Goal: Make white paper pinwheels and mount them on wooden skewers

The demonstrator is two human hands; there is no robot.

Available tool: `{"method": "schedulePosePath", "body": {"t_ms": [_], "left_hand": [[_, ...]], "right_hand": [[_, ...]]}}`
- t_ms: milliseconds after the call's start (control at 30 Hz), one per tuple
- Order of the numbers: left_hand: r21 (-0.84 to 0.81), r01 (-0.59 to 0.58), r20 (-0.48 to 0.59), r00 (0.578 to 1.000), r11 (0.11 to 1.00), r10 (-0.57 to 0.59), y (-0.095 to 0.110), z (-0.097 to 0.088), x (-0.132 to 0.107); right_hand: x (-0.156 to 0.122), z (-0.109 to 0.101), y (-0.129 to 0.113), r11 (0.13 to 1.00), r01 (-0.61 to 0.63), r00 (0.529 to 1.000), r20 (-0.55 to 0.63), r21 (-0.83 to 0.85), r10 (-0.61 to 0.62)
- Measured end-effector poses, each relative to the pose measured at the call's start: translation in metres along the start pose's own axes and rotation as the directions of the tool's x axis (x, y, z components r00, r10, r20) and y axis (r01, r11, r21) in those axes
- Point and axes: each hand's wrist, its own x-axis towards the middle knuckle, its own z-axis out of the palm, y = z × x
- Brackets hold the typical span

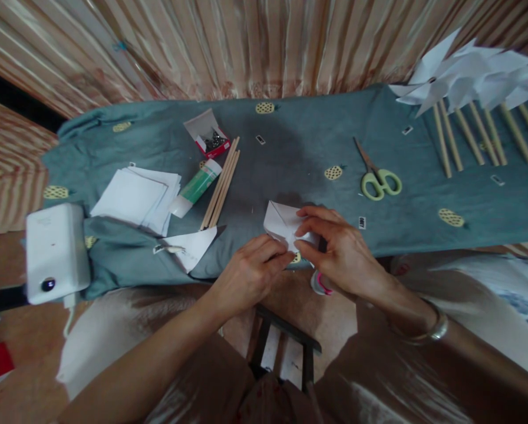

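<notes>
A small piece of folded white paper (278,219) is held between both hands at the table's front edge. My left hand (251,268) pinches its lower edge, fingers curled together. My right hand (335,247) grips the paper's right side, thumb and fingers pressing on it from above. Crease lines run across the paper's upper face. Part of the paper lies hidden under the fingers. A pair of scissors with green handles (381,184) lies beyond my right hand, blades pointing away. Left of the paper, several thin wooden sticks (222,185) lie side by side.
A stack of white paper squares (129,197), a green glue tube (197,187) and a red box of small metal pins (211,141) lie at left. A paper scrap (195,247) sits near the edge. White paper pinwheels (467,76) lie far right. A white device (56,253) stands at the left end.
</notes>
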Motion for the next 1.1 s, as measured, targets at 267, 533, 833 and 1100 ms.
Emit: {"method": "schedulePosePath", "body": {"t_ms": [267, 533, 833, 1100], "left_hand": [[-0.016, -0.01, 0.017, 1.0, 1.0, 0.01, 0.0, 0.0, -0.003], [-0.014, -0.026, 0.028, 0.999, 1.0, 0.026, 0.0, 0.002, -0.004], [0.021, -0.03, 0.04, 0.999, 0.999, 0.029, 0.001, 0.0, -0.003], [0.043, -0.008, 0.03, 1.0, 0.999, 0.007, 0.002, 0.001, -0.004]], "right_hand": [[-0.002, -0.004, 0.005, 0.991, -0.039, 0.997, 0.068, 0.13, 0.03], [-0.003, -0.016, 0.016, 0.981, 0.013, 0.968, 0.242, 0.191, -0.06], [0.001, -0.009, 0.014, 0.987, -0.019, 0.99, 0.138, 0.157, -0.003], [0.003, -0.001, 0.005, 0.998, 0.007, 0.999, 0.045, 0.055, -0.009]]}}
